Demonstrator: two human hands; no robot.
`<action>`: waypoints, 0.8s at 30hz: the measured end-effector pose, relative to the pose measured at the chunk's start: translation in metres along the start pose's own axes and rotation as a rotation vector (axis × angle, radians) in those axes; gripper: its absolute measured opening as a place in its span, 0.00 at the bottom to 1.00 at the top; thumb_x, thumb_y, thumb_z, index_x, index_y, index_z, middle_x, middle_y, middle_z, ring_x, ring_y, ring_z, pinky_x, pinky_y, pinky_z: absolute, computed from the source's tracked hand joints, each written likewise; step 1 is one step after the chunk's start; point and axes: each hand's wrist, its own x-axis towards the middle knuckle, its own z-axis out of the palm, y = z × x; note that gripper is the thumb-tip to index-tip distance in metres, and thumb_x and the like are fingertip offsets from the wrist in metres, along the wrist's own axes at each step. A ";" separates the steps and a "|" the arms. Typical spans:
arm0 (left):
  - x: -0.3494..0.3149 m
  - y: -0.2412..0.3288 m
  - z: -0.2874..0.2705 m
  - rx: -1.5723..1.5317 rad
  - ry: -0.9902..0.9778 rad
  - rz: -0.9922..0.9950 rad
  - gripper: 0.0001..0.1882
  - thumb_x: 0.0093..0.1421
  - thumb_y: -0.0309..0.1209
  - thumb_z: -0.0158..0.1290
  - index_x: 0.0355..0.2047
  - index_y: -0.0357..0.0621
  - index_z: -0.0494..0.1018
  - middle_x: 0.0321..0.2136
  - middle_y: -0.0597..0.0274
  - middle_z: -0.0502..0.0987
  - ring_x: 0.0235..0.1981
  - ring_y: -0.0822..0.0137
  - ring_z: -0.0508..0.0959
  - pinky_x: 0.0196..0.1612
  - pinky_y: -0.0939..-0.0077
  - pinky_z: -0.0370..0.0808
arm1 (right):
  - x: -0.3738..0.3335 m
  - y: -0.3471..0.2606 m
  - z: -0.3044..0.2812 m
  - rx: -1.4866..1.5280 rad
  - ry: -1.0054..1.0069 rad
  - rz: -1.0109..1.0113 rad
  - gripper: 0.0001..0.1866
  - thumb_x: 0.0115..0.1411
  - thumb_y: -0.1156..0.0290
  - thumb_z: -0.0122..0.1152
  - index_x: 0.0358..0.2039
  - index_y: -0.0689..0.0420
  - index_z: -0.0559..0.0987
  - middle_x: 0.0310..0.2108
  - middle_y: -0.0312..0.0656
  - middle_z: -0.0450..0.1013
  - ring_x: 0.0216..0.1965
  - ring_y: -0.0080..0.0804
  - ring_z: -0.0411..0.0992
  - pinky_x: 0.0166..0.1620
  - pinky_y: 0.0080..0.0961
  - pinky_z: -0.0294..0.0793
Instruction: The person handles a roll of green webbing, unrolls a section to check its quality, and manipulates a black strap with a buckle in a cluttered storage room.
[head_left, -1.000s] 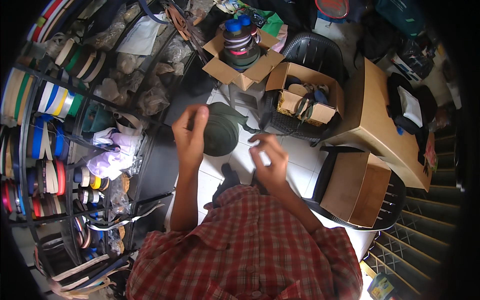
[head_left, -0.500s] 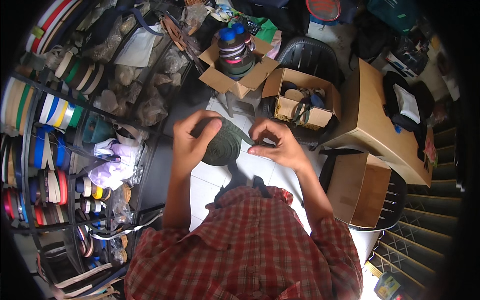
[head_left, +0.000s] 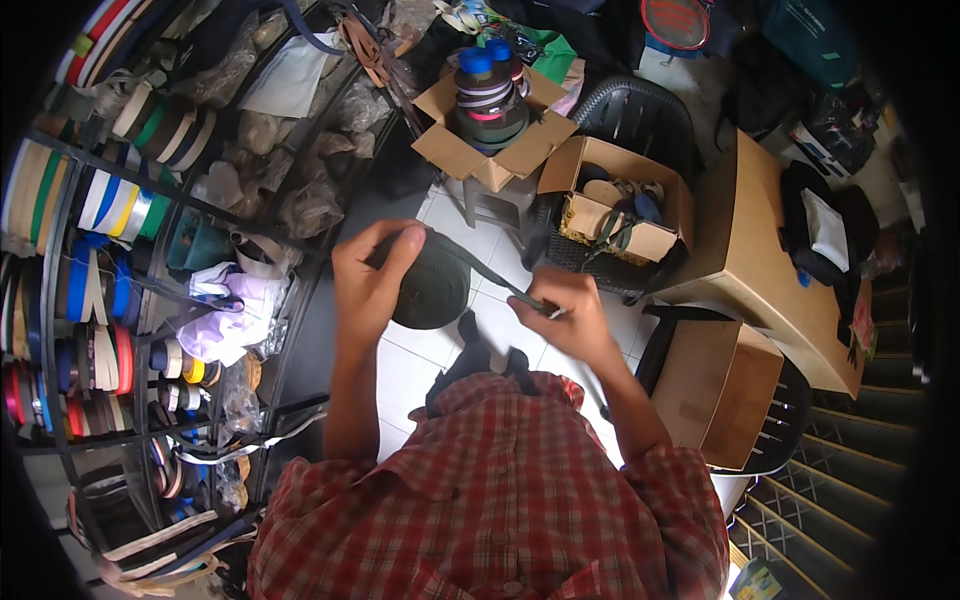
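In front of my chest, my left hand (head_left: 375, 270) grips a roll of dark green webbing strap (head_left: 435, 288), thumb over its top edge and fingers behind it. A length of the strap runs off the top of the roll, slanting down to the right. Its end part is pinched between the thumb and fingers of my right hand (head_left: 565, 312). The strap between both hands looks fairly taut. The fingers behind the roll are mostly hidden.
Shelves (head_left: 150, 260) of colourful strap rolls line the left side. Ahead, an open carton (head_left: 545, 145) holds stacked rolls; another carton (head_left: 655, 240) sits on a black chair (head_left: 640, 110). An empty box (head_left: 715, 390) lies on a chair at right, near a wooden table (head_left: 735, 245).
My right hand has moved right and slightly down, drawing a longer stretch of strap off the roll. My left hand has shifted a little left with the roll. The view has tilted slightly.
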 end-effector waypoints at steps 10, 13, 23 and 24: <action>-0.010 -0.038 0.065 -0.147 0.334 -0.180 0.16 0.67 0.35 0.47 0.33 0.33 0.75 0.28 0.61 0.76 0.32 0.73 0.73 0.40 0.78 0.69 | 0.001 -0.011 0.068 -0.105 0.509 0.000 0.23 0.37 0.72 0.80 0.21 0.62 0.69 0.46 0.55 0.71 0.31 0.31 0.72 0.27 0.24 0.72; -0.005 -0.050 0.061 -0.133 0.199 -0.068 0.14 0.66 0.34 0.46 0.36 0.33 0.74 0.30 0.60 0.77 0.33 0.73 0.74 0.41 0.78 0.69 | -0.001 -0.007 0.057 -0.180 0.584 0.014 0.25 0.36 0.72 0.81 0.21 0.63 0.67 0.45 0.59 0.72 0.24 0.32 0.72 0.25 0.26 0.72; 0.047 -0.015 0.023 0.325 -0.836 0.249 0.13 0.53 0.32 0.62 0.34 0.36 0.77 0.29 0.56 0.78 0.32 0.64 0.78 0.37 0.73 0.71 | 0.010 -0.002 0.001 -0.033 0.020 -0.046 0.20 0.42 0.72 0.76 0.29 0.64 0.72 0.33 0.45 0.71 0.29 0.42 0.71 0.32 0.32 0.70; 0.046 -0.014 0.022 0.298 -0.740 0.273 0.12 0.53 0.31 0.62 0.35 0.36 0.77 0.30 0.56 0.78 0.32 0.63 0.78 0.37 0.73 0.72 | 0.010 -0.001 -0.003 -0.054 0.038 -0.036 0.20 0.42 0.71 0.76 0.29 0.63 0.72 0.28 0.43 0.69 0.25 0.40 0.69 0.29 0.32 0.69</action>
